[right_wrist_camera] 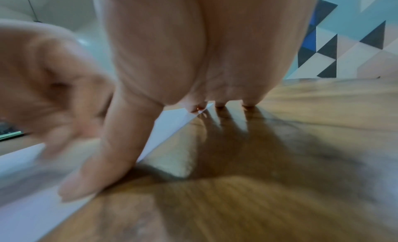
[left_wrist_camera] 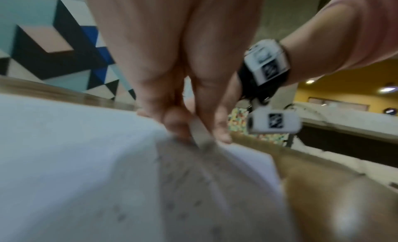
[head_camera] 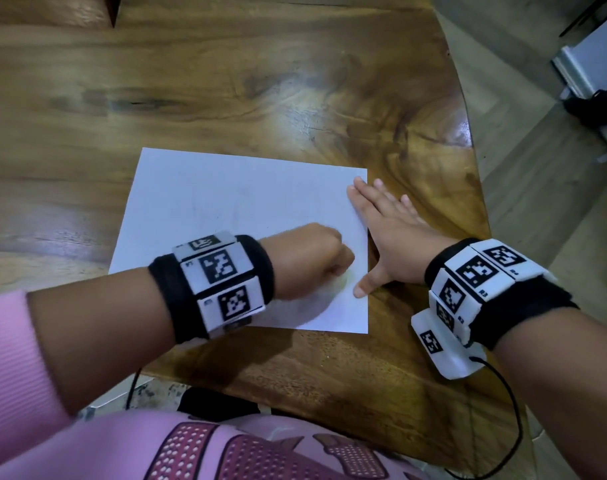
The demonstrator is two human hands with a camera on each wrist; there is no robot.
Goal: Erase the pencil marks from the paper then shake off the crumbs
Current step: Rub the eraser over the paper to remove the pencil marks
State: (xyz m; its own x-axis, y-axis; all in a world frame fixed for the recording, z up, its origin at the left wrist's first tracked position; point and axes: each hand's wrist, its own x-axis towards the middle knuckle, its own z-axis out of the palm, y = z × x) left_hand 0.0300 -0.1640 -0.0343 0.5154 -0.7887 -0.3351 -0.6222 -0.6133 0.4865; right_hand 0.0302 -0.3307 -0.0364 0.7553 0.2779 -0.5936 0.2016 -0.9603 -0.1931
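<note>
A white sheet of paper (head_camera: 239, 216) lies flat on the wooden table (head_camera: 260, 81), with faint pencil marks on it. My left hand (head_camera: 316, 258) is curled over the sheet's right part and pinches a pale eraser (left_wrist_camera: 199, 135) against the paper (left_wrist_camera: 64, 160); small dark crumbs (left_wrist_camera: 189, 177) lie below it. My right hand (head_camera: 385, 223) lies flat with its fingers spread across the sheet's right edge, its thumb (right_wrist_camera: 103, 153) on the paper (right_wrist_camera: 25, 211) and its other fingers on the table (right_wrist_camera: 258, 160).
The table's curved right edge (head_camera: 475, 140) runs close beside my right hand, with floor beyond it. A black cable (head_camera: 509, 410) hangs from my right wristband. My pink-clad lap (head_camera: 226, 452) is below the table's near edge. A patterned wall (left_wrist_camera: 53, 49) stands behind.
</note>
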